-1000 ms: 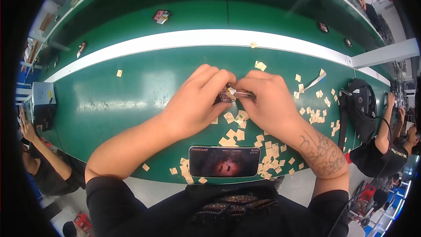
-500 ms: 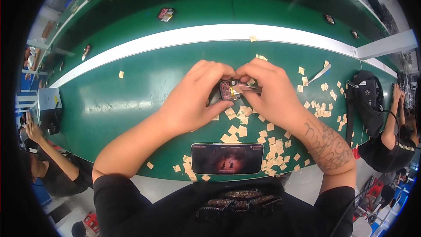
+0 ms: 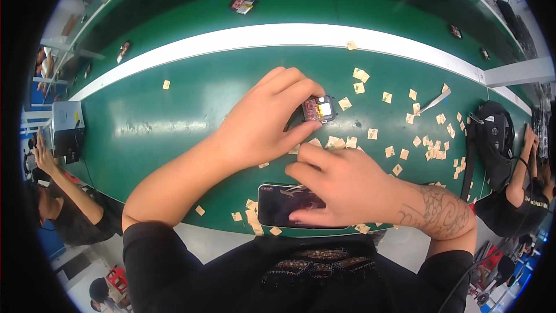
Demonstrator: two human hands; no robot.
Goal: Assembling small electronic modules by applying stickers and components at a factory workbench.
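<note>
My left hand (image 3: 260, 113) is closed around the left side of a small electronic device (image 3: 313, 110), a black rounded case with a red circuit board, a yellow strip and a silver-white block. Its thumb presses the near edge, its fingers the far edge. My right hand (image 3: 341, 182) is over a phone (image 3: 278, 206) lying on the green table, its thumb low across the dark screen. A thin metal tip of tweezers (image 3: 292, 189) sticks out between that thumb and the bent fingers; the rest is hidden by the hand.
Small cream paper squares (image 3: 333, 142) are scattered around the device and to the right. Another metal tool (image 3: 435, 101) lies at the right, beside a black bag (image 3: 495, 133). A white strip (image 3: 278, 32) crosses behind; similar devices (image 3: 243, 4) lie beyond it. Co-workers sit on both sides.
My right hand has left the device with the tweezers and come down over the phone. My left hand keeps hold of the device, where a silver-white block now shows uncovered.
</note>
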